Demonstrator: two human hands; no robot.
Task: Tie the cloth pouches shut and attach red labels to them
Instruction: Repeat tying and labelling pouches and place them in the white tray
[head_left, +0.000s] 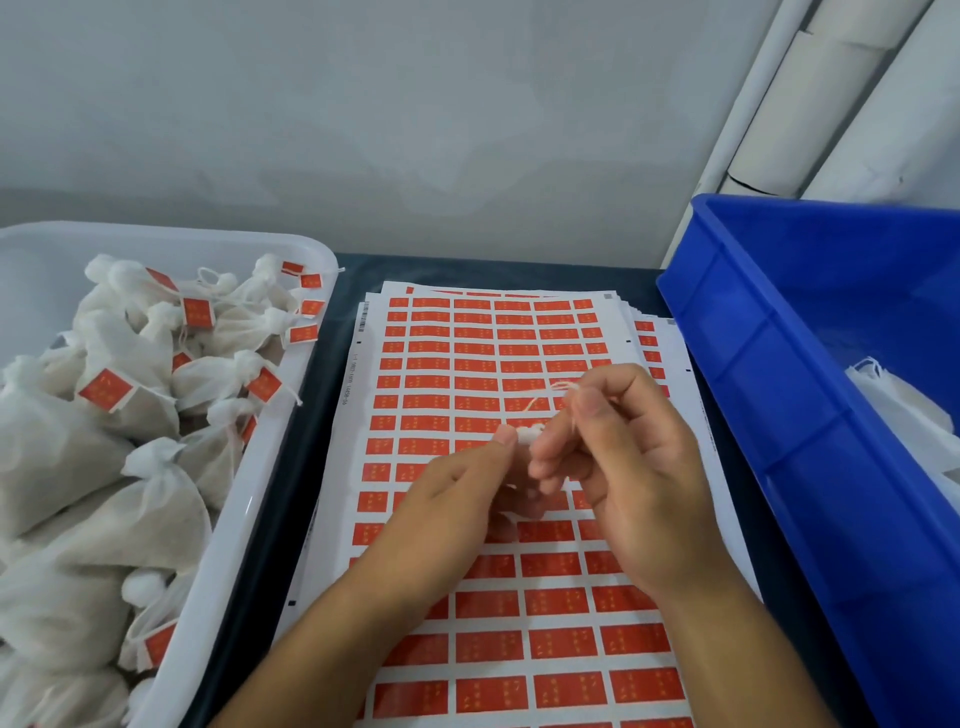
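Note:
Both my hands hover over a stack of sheets of red labels (498, 364) in the middle of the table. My left hand (457, 499) grips the gathered white neck of a cloth pouch (530, 434); the pouch body is hidden under my palms. My right hand (623, 462) pinches the pouch's thin cream drawstring (558, 389) between thumb and fingers, and the string loops up just above them. The two hands touch around the pouch neck.
At the left stands a white tray (291, 395) holding several tied white pouches with red labels (106, 389). A blue plastic bin (779, 364) at the right holds white pouches (893, 400). White pipes run up the wall behind it.

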